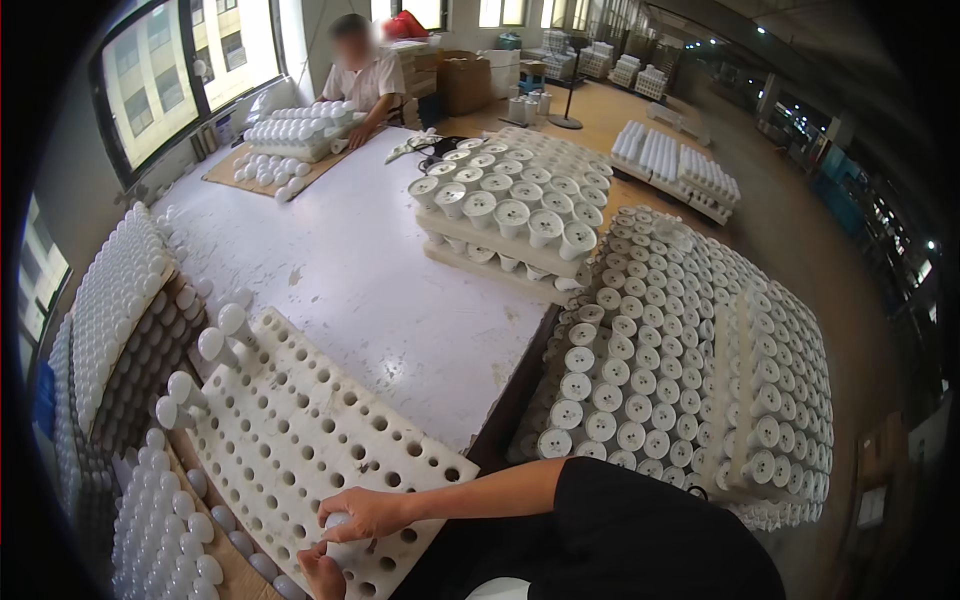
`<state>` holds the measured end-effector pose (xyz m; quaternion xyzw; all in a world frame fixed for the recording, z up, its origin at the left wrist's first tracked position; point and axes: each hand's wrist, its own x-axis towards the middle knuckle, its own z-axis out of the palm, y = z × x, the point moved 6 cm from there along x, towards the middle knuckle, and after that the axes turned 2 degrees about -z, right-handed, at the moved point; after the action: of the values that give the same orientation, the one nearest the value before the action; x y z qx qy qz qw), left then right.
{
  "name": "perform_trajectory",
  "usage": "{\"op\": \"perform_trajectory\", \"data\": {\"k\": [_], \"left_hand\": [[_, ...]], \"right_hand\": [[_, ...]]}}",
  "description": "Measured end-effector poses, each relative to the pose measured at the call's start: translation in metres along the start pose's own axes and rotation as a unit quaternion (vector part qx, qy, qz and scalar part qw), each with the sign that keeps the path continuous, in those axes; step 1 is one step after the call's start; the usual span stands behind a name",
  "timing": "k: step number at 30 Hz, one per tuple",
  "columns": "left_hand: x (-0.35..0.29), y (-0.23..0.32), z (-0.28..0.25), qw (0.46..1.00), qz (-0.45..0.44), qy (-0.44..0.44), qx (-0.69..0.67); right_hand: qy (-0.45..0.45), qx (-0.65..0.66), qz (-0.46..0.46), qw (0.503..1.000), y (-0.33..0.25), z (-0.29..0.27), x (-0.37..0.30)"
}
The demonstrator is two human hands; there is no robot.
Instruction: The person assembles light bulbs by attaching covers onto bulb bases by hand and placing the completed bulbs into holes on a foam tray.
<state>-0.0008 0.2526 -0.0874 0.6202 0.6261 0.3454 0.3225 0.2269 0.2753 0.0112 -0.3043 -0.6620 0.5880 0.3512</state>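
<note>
A pale foam tray (290,425) with rows of round holes lies slanted before me. Over its near end, my right hand (368,513) curls around a white light bulb (338,523), whose lower part is hidden. Just below, my left hand (322,573) has its fingers drawn together against the same bulb; its wrist runs out of the picture. Several white bulbs (232,320) stand in holes along the tray's far left side. Most of the other holes hold nothing.
Stacked bulbs (160,520) on cardboard sheets rise at the left. Foam trays of white lamp housings (512,213) stand on the white table (340,260), with larger stacks (650,370) at the right. Across the table a person (365,85) sits by more bulbs (300,130).
</note>
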Motion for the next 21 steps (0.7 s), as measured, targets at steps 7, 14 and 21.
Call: {"op": "perform_trajectory", "data": {"k": [7, 14, 21], "left_hand": [[0.04, -0.052, -0.015, 0.987, 0.018, -0.086, -0.134], [0.049, -0.05, -0.026, 0.995, 0.027, 0.045, -0.089], [0.029, 0.059, -0.002, 0.985, 0.087, 0.11, -0.098]], "right_hand": [[0.002, 0.056, 0.044, 0.997, 0.0, -0.001, 0.021], [0.039, -0.081, -0.094, 0.992, 0.001, 0.011, 0.05], [0.063, -0.121, -0.122, 0.983, -0.003, 0.008, 0.037]]}}
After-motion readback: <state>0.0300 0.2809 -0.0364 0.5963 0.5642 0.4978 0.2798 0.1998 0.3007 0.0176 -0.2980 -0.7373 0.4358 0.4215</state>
